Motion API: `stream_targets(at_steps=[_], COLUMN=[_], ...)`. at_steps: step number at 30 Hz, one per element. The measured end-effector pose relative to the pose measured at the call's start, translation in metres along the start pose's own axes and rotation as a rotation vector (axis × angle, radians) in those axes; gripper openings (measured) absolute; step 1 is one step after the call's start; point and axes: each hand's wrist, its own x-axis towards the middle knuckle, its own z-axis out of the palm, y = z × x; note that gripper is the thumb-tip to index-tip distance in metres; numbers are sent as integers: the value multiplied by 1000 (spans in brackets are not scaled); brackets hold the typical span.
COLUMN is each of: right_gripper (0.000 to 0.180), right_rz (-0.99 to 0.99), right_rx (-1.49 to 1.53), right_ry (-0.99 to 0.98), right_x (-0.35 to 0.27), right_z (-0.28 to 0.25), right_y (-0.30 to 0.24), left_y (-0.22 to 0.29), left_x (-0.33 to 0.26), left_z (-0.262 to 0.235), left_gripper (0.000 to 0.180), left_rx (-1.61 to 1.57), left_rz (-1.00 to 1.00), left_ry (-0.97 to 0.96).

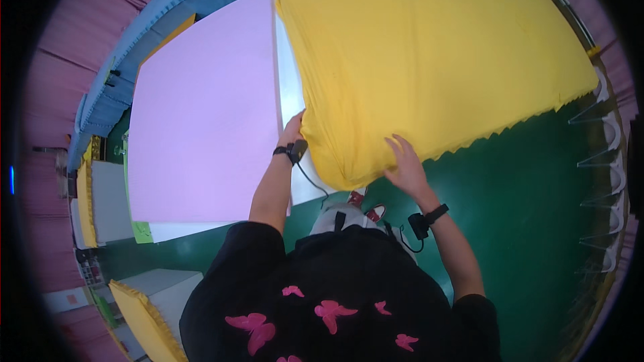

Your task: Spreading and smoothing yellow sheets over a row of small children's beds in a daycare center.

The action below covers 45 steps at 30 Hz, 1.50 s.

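A thick stack of yellow sheets (429, 53) with a zigzag cut edge fills the upper right and droops over the near corner of a white table (287, 87). My left hand (292, 129) presses against the stack's left side, its fingers hidden behind the sheets. On the stack's lower edge, near the hanging corner, my right hand (404, 163) lies flat with fingers spread. Each wrist carries a black band with a small device and a cable.
A large pink sheet stack (201, 114) lies on the table to the left. The floor (530, 201) is green. Smaller yellow and white stacks (144, 308) stand at lower left. Pink curtains (60, 60) hang at far left, and a white rack (607, 161) lines the right rim.
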Motion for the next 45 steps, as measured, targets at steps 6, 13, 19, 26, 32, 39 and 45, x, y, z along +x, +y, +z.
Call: stream_targets(at_steps=[6,13,19,26,32,39,45], right_gripper=[90,77,64,49,30,17,28], right_rz=[-140,-183,-283,-243,-11,645,1050], right_rx=[-249,-375,-332,-183,-105,287,1027], right_ry=[-360,-377,-326,-65,-26,-35,50], right_x=[29,18,23,25,23,-20,-22], right_z=[33,56,65,37,38,74,83], right_y=[10,-1,-16,-46,-42,19,15], left_y=[-20,-43,-24,-11,-17,-36,-11], left_x=[-4,0,-9,7,43,71,71], left_z=[-36,-57,-38,37,71,44,36], left_gripper=[36,35,25,83,81,74,69], left_rx=[686,740,1385,1046,1040,1096,897], left_rz=[898,856,568,1020,685,831,423], left_ry=[655,836,605,376,476,539,470])
